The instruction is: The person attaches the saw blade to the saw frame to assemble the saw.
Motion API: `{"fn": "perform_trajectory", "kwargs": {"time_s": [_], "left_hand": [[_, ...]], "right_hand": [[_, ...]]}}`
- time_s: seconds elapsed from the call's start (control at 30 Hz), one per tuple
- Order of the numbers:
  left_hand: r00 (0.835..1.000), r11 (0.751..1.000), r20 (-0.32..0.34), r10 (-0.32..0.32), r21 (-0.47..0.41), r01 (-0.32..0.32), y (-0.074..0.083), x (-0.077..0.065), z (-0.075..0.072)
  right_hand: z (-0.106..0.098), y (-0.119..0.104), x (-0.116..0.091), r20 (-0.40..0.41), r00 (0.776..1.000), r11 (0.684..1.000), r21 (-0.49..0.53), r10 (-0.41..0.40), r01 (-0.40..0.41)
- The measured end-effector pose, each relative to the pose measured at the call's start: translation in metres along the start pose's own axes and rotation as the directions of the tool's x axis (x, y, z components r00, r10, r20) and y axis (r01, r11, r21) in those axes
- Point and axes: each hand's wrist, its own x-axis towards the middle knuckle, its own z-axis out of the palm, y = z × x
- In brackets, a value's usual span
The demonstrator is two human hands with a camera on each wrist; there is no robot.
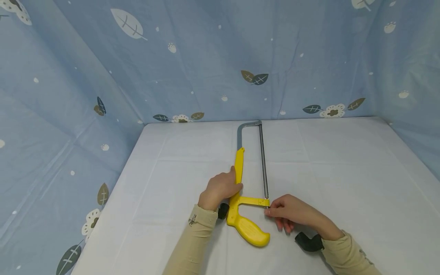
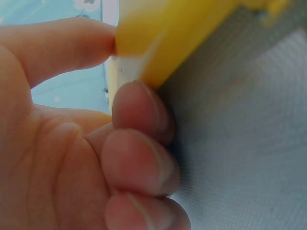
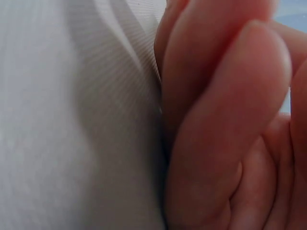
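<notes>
A hacksaw with a yellow handle and a grey front bow lies on the white tabletop, its blade on the right side and its handle toward me. My left hand grips the yellow part of the frame between thumb and fingers. In the left wrist view the thumb presses the yellow frame and the other fingers curl beside it. My right hand pinches at the near end of the blade, at the tension nut below the yellow arm; fingertips mostly hide the nut. The right wrist view shows curled fingers close over the cloth.
White cloth covers the table. A blue patterned curtain hangs behind it and along both sides. Black wrist straps sit at the cuffs of the beige sleeves.
</notes>
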Motion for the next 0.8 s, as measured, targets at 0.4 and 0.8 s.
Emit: {"fn": "perform_trajectory", "kwargs": {"time_s": [0.4, 0.8], "left_hand": [[1.000, 1.000, 0.002, -0.001, 0.005, 0.001, 0.0004, -0.0002, -0.0006], [1.000, 1.000, 0.009, 0.000, 0.010, 0.000, 0.0014, -0.0009, 0.0000]], "right_hand": [[-0.0008, 0.0008, -0.0016, -0.030, 1.000, 1.000, 0.001, -0.003, 0.003], [-0.0012, 0.0002, -0.0027, -0.051, 0.999, 1.000, 0.018, 0.018, -0.017]]}}
